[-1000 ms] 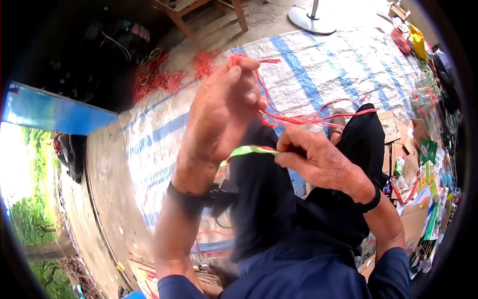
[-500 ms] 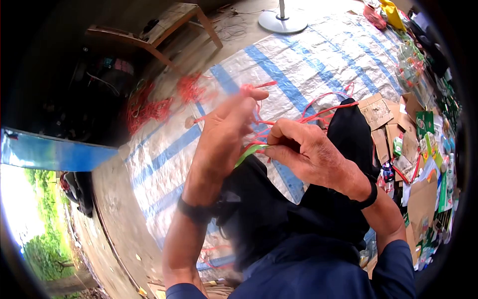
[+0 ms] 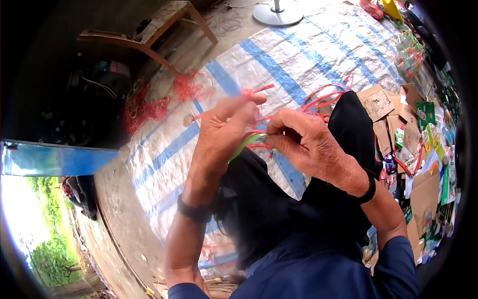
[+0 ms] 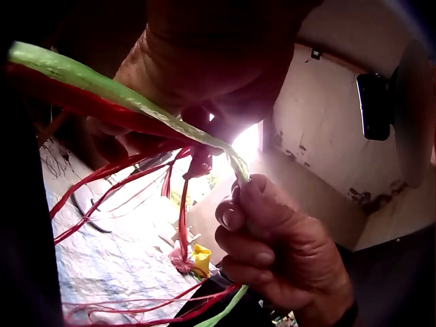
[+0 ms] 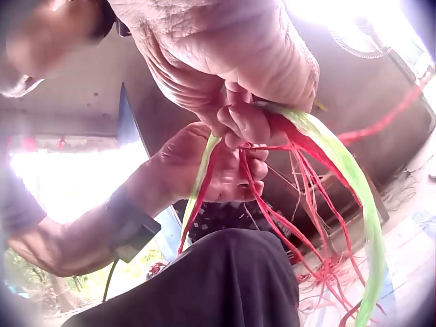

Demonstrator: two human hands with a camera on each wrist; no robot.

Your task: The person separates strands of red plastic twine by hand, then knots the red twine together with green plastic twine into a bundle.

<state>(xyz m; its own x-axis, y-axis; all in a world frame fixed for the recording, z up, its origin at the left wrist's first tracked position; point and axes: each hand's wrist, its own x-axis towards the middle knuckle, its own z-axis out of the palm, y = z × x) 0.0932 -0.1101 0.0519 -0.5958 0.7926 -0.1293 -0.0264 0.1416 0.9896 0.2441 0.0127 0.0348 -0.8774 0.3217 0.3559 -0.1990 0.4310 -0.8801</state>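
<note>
Between thumb and fingers the right hand point(image 3: 316, 147) pinches a green strip point(image 3: 242, 148) together with red string; the left wrist view shows the green strip point(image 4: 150, 109) running into that right hand point(image 4: 286, 252). Curled round red string point(image 3: 264, 88), the left hand point(image 3: 221, 132) is raised just left of the right one, its fingertips blurred. In the right wrist view, red strands point(image 5: 300, 238) hang below the left hand point(image 5: 204, 167), and the green strip point(image 5: 364, 204) loops down from the right hand point(image 5: 231, 54). More red strands point(image 3: 323, 97) lie over the knee.
A striped sheet point(image 3: 274, 65) covers the floor beyond the knees. Red string piles point(image 3: 149, 109) lie at the left, near a wooden chair point(image 3: 159, 35). Flattened cardboard point(image 3: 376, 107) and mixed packaging crowd the right side. A round stand base point(image 3: 278, 15) is at the top.
The two hands have come closer together, the right moving left. The green strip shows shorter between them. Over the last half second, the hands have shifted only slightly.
</note>
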